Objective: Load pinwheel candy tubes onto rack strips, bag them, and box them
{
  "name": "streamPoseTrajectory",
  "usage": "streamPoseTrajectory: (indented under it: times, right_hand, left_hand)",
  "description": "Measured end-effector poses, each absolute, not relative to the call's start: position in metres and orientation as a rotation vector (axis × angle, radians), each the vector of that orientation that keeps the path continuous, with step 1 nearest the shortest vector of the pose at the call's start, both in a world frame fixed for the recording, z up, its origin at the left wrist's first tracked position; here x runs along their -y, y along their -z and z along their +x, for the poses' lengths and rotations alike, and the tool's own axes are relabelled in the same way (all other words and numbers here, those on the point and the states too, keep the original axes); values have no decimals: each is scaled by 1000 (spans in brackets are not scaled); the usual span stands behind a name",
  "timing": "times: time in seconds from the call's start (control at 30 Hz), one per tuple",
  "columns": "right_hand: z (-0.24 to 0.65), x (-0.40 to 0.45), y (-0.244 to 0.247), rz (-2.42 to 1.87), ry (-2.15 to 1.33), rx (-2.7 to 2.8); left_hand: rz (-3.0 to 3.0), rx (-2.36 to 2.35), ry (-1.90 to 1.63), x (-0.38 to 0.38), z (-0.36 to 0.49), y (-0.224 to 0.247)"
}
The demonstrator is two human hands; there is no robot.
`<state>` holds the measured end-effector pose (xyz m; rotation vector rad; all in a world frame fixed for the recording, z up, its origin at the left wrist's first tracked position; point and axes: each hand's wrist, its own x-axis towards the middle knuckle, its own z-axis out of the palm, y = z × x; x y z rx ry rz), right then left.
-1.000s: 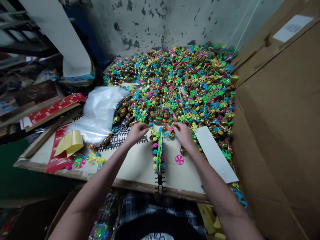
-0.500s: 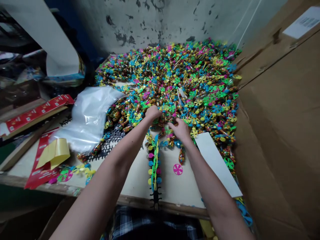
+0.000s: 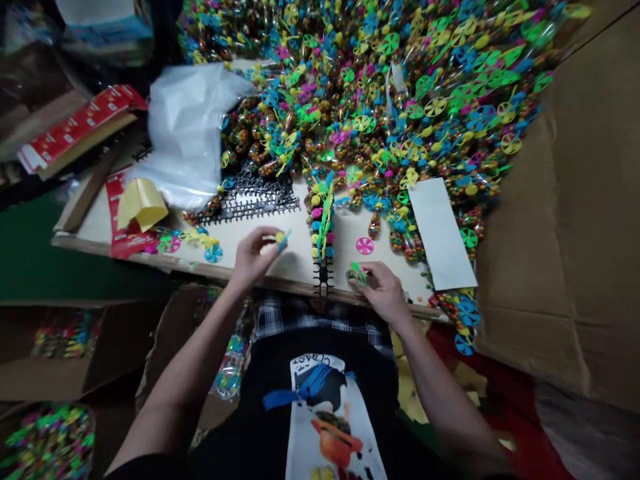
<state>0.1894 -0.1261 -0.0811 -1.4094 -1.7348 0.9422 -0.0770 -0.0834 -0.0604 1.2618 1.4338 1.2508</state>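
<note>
My left hand pinches a small candy toy with a yellow cap and a blue part, left of the black rack. In my right hand is a candy toy with a green fan, right of the rack near the table's front edge. Between the hands stands the black rack, its back part lined with yellow, pink and blue caps and green and blue fans. A loose pink fan lies on the tabletop beyond my right hand.
A big heap of candy toys covers the table's back. Black racks, clear plastic bags and a yellow curled sheet are on the left. A white card lies on the right, beside a cardboard box.
The view has tilted down. Both hands have come back from the heap toward the front edge and moved apart, each now with a toy in its fingers.
</note>
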Motion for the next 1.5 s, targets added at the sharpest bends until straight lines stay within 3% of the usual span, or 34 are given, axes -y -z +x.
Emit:
streamPoseTrajectory:
  times: [0.17,0.4,0.63,0.93,1.1,1.2,1.37,1.5]
  right_hand:
    - [163,132,89,-1368,-969,1682]
    - [148,120,91,-1389,-931,1720]
    - [140,124,94,-1429,-795,1792]
    - [165,118,79,-1349,-833,1907]
    - [199,49,51,-1476,-681,1820]
    - [192,-22,37,-1617,-601,1791]
    - [143,-126,34,-2018,-546,1803]
    - [119,-160,40,-2219,-533,1742]
  left_hand:
    - [1243,-1368,-1093,137,-50,75]
    - [1155,-1350,-1128,128,-24,85]
    - [1457,-1478,-1154,130,-18,88]
    - [1625,-1393,-855,127,-38,74]
    - [1707,-1261,-495,65,-79,45]
    - [1846,-1375,-460,-6,-80,27]
    - [1993,-1717,-556,-121,-27,14]
    - [2038,-1890,-280,-173,15,26]
